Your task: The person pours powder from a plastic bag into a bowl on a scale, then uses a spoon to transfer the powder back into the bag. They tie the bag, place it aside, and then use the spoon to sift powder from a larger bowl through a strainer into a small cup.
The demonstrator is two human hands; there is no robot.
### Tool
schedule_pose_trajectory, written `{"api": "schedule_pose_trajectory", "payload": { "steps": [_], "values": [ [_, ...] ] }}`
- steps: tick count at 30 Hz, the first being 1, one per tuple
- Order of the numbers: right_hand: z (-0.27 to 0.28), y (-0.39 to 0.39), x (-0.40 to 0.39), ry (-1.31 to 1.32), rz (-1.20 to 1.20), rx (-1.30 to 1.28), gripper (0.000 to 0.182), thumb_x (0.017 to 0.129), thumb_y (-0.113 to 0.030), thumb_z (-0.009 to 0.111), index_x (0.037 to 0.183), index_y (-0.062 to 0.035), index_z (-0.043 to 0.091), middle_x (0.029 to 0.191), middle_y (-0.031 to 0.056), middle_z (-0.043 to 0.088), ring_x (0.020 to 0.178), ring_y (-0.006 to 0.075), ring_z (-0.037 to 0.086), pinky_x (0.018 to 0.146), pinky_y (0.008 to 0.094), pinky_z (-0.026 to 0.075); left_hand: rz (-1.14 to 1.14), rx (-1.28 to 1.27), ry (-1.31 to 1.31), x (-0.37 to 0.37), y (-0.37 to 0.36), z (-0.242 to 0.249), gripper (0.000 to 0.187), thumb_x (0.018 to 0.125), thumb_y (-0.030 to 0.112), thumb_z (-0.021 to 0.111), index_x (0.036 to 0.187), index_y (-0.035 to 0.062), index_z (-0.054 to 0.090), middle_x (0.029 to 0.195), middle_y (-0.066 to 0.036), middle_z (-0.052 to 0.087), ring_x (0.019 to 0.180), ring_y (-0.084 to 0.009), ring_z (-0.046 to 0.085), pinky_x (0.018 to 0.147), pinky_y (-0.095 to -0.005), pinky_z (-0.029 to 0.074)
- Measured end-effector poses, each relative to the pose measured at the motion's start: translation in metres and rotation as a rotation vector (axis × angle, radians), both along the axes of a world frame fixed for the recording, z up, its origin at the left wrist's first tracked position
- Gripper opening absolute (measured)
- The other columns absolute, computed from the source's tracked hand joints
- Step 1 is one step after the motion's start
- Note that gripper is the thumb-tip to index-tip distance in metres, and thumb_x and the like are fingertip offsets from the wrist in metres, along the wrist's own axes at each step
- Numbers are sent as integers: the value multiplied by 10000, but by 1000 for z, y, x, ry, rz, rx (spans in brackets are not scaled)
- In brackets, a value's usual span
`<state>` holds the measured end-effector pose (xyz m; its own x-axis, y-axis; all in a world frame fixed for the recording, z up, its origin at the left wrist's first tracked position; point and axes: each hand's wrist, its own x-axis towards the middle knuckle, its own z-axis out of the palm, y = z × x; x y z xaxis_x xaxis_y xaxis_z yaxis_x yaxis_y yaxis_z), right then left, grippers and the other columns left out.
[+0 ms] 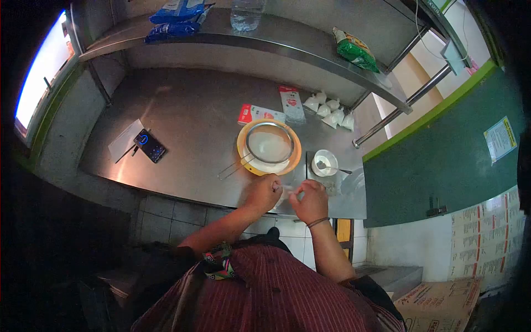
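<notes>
at the far left a dark phone (149, 146) lies on the steel counter (193, 127), overlapping a pale sheet (123, 141). further right, the left hand (264, 192) is near the counter's front edge, its fingers drawn in narrow on one end of a thin, see-through piece of plastic (286, 188), probably a small bag. just beyond that hand, a wire sieve (269, 143) rests over an orange basin (240, 145). the plastic is strung between the two hands; whether anything is in it i cannot tell. it looks very light and limp, likely a bit slippery and easy to tear, so a soft fingertip pinch at each end should suit it better than a hard tug. the right hand (311, 202) has its fingertips bunched close on the other end. beyond it sits a white bowl (324, 171) with a spoon (342, 170) leaning out to the right, and farther back are small knotted white bags (334, 118).
</notes>
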<state>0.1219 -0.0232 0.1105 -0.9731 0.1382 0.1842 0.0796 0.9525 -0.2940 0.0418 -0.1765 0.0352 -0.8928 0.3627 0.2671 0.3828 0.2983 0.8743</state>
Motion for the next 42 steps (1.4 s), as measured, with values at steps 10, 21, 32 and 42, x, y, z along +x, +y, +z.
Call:
{"api": "schedule_pose_trajectory", "payload": {
  "steps": [10,21,32,42],
  "values": [
    [-16,8,7,54,46,-58,229,784,-300,726,923,-118,711,1165,100,651,1110,322,580,975,460,452,-12,37,51,2,1,-6,159,782,92,710,905,31,629,791,-131,635,723,-295,644,653,-407,519],
    [-58,28,-13,13,1,-578,280,802,-221,748,999,-37,671,872,109,713,702,209,683,692,341,554,-86,384,-524,1,3,-26,161,860,58,686,995,15,611,876,-87,661,833,-169,675,694,-307,553],
    [-43,14,-12,-58,54,-544,204,822,-171,723,970,-38,678,864,104,719,744,194,697,710,328,555,-122,514,-788,5,-4,-19,290,874,22,680,1135,-18,562,1007,-125,660,908,-163,654,749,-295,550],
    [-49,21,-9,-55,105,-259,193,768,-124,700,936,-31,680,868,163,708,747,280,702,707,364,551,-113,703,-1077,6,-7,9,386,950,60,608,1280,42,408,1021,-137,626,938,-229,663,829,-363,565]
  ]
}}
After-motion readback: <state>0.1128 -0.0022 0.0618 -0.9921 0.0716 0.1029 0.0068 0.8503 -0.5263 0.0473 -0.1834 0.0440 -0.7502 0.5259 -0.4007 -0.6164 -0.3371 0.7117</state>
